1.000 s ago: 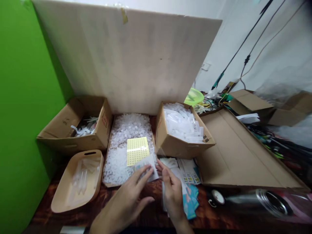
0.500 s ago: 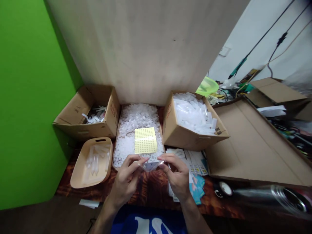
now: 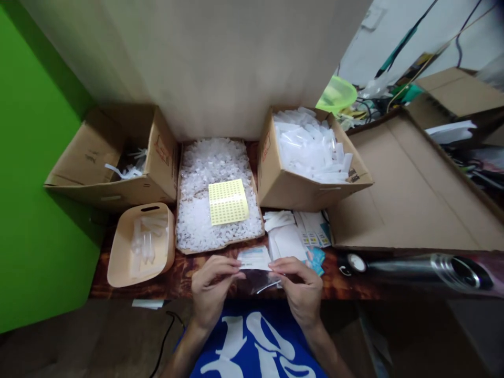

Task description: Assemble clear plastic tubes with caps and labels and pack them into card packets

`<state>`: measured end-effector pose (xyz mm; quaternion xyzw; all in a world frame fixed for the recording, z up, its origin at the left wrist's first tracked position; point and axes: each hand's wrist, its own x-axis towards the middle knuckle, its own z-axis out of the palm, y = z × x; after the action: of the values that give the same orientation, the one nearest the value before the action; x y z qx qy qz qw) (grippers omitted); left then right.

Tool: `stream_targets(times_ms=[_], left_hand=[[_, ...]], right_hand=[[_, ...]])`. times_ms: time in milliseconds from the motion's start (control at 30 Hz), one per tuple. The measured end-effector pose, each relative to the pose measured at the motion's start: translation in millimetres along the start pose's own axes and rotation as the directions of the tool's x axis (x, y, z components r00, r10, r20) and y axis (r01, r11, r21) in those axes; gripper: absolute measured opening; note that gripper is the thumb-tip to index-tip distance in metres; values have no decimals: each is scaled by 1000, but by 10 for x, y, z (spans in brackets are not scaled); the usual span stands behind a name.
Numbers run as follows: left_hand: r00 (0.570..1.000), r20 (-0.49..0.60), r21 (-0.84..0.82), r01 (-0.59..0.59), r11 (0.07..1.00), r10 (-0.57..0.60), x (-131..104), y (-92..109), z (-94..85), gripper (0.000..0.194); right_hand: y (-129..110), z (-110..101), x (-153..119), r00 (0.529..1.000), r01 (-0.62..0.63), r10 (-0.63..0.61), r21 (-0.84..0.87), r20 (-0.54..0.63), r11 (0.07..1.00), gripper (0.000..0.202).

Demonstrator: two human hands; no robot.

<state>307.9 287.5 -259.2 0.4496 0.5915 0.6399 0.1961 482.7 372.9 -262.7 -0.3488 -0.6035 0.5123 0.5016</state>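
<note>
Your left hand (image 3: 212, 296) and right hand (image 3: 304, 291) pinch opposite sides of a small clear packet (image 3: 263, 282), thumb and fingers together on its film. A printed card (image 3: 254, 258) shows at its far side; whether it lies inside or behind the film, you cannot tell from here. The packet is between your hands, near the table's (image 3: 181, 275) front edge, and gripping both sides probably holds the thin film spread and steady. Straight beyond sits the shallow tray (image 3: 218, 245) of small clear pieces, a yellow sheet (image 3: 227, 202) resting on them, likely within easy reach. The basket's (image 3: 170, 254) raised wall probably stops its clear tubes (image 3: 147, 247) rolling off, as the deep box (image 3: 305, 195) does for its heaped tubes (image 3: 305, 144).
</note>
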Motion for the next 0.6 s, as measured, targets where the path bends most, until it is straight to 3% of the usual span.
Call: stream_targets(times_ms=[200,400,600], left_hand=[[993,68,-29,100,995,-98,-261,-109,-62,15],[974,210,-32,97,995,-88,-484,-251,-114,15],[946,277,10,172,985,-168,-727,-410,-117,11]], right_hand=[[99,-175,-312,986,-166,166,-25,-8,986,11],[191,-280,-551,978,-206,208,-96,13,974,10],[310,-326,-828,951,-302,305,-54,59,952,7]])
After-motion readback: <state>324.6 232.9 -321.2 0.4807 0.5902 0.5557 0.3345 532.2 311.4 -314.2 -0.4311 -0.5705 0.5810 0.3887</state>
